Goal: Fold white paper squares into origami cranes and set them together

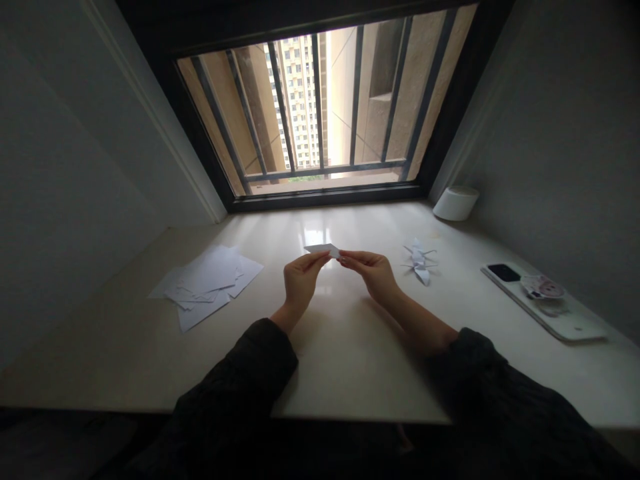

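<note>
Between my two hands is a small folded piece of white paper [320, 249], held above the pale tabletop [335, 360]. My left hand [301, 275] pinches its lower edge with thumb and fingertips. At the paper's right end, my right hand [369, 268] pinches it in the same way. The paper is narrow and pointed toward the left; its finer folds are too small to make out. Off to the right of my right hand lie several folded paper cranes [419, 260], close together.
A loose stack of white paper sheets [210, 277] lies on the left. Toward the right edge rests a phone [565, 323] with a round grip on its back. A white cylindrical object [455, 203] stands by the right wall, near the barred window [325, 193].
</note>
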Motion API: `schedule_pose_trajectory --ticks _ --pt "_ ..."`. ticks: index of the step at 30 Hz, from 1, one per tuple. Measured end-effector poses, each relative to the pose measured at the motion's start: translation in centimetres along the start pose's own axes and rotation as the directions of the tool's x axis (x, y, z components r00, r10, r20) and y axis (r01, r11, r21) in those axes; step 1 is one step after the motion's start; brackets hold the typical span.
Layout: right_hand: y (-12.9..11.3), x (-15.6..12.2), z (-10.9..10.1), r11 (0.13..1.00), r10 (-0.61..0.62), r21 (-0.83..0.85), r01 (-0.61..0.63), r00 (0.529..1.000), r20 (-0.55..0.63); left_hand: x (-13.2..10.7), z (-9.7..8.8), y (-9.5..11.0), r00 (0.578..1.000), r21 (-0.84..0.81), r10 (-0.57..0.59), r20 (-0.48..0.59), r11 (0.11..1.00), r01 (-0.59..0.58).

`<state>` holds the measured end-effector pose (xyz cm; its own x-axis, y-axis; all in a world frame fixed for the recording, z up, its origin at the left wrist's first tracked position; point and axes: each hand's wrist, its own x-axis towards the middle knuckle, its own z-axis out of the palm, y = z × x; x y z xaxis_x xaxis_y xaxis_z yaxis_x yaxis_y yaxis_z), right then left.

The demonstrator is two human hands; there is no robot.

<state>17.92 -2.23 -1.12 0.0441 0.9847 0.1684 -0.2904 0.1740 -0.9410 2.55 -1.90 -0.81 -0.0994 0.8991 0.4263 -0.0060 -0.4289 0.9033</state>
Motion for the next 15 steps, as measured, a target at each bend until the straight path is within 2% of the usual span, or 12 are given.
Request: schedule_pose_trajectory --ticks 7,15 --pt "0.58 0.23 -0.17 0.996 0.048 0.076 -0.050 0.999 0.020 0.04 -0.08 0.20 1.000 -0.006 -0.011 0.013 1.000 0.011" --pt "0.12 0.01 -0.17 0.987 0.111 0.111 -0.116 0.993 0.050 0.11 -0.32 0.46 0.999 0.046 -0.014 0.033 0.999 0.012"
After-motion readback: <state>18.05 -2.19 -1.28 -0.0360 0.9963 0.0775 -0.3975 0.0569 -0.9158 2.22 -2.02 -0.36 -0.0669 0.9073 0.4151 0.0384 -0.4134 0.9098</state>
